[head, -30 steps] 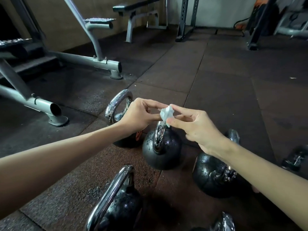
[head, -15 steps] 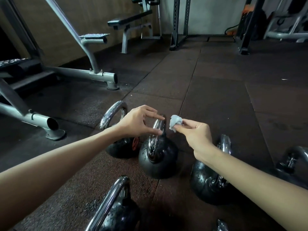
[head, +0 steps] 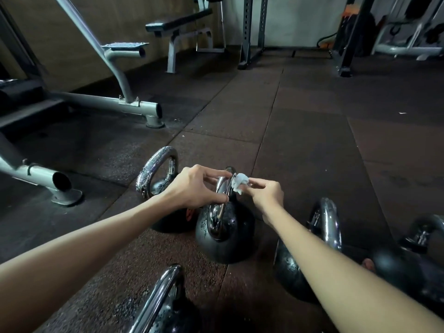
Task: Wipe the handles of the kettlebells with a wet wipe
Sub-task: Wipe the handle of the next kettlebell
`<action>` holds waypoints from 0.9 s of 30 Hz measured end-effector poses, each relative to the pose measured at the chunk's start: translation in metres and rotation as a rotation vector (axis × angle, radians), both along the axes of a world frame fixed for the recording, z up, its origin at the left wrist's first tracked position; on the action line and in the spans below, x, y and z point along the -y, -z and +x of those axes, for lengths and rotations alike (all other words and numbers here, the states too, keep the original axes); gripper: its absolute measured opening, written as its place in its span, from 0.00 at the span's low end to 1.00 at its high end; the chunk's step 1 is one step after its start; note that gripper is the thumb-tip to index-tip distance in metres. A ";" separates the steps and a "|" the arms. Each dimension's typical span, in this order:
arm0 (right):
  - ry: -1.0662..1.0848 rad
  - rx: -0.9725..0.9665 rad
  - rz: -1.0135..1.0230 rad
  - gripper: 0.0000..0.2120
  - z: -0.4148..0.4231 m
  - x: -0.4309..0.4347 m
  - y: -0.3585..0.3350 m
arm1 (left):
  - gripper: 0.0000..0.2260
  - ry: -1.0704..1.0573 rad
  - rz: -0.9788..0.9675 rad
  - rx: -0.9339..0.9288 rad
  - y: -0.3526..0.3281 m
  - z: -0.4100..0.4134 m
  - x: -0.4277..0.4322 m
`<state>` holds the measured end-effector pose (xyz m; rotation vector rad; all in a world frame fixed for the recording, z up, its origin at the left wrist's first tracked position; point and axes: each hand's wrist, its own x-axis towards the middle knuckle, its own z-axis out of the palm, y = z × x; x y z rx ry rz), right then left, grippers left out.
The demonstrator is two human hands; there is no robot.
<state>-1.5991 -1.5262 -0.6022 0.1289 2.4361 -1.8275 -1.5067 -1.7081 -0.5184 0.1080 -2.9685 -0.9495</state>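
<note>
Several black kettlebells with chrome handles stand on the dark rubber floor. The middle kettlebell [head: 224, 234] has its handle [head: 222, 193] edge-on to me. My left hand [head: 192, 188] holds that handle from the left, thumb low and fingers on its top. My right hand [head: 264, 192] pinches a small crumpled white wet wipe [head: 240, 182] against the handle's upper right side. Another kettlebell [head: 158, 171] stands behind my left hand, one [head: 326, 224] is under my right forearm, one [head: 163, 304] is nearest me, and one [head: 422, 236] is at the far right.
A grey machine frame [head: 105, 102] with tube feet [head: 60, 186] runs along the left. A bench [head: 180, 22] and a rack upright [head: 252, 32] stand at the back. Rubber floor tiles [head: 300, 128] stretch ahead of the kettlebells.
Both hands came back together at the middle kettlebell's handle. The left hand closed around it and the right hand brought the wipe against its top; the view tilted up slightly.
</note>
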 end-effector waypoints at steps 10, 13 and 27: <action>-0.082 -0.160 0.104 0.12 0.001 0.023 0.019 | 0.27 -0.017 0.018 0.041 0.000 -0.011 0.017; -0.058 -0.143 0.089 0.12 0.002 0.029 0.027 | 0.27 -0.022 0.045 0.063 -0.004 -0.012 0.023; -0.149 -0.307 0.126 0.14 -0.013 0.065 0.020 | 0.25 -0.068 0.179 0.135 -0.003 -0.003 0.056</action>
